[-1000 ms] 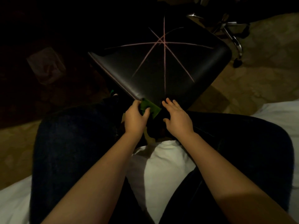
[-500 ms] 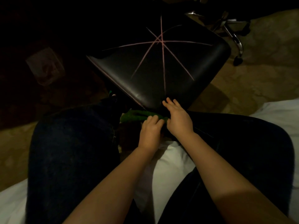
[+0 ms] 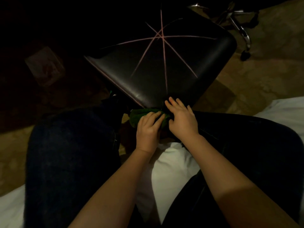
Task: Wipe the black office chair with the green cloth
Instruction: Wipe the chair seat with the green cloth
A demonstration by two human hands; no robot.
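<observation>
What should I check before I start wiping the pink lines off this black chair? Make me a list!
1. Cloth within reach: ok. The green cloth is bunched at the seat's near corner, under the left hand.
2. Firm hold on the cloth: cannot tell. Fingers lie over it, but the thumb is hidden.
3. Chair steadied: ok. The right hand rests straight fingers on the near edge of the black chair seat.
4. Cloth on the seat top: not ok. It sits at the edge, away from the pink lines.
5. Wheels won't roll: cannot tell. The chair base is too dim.
</observation>
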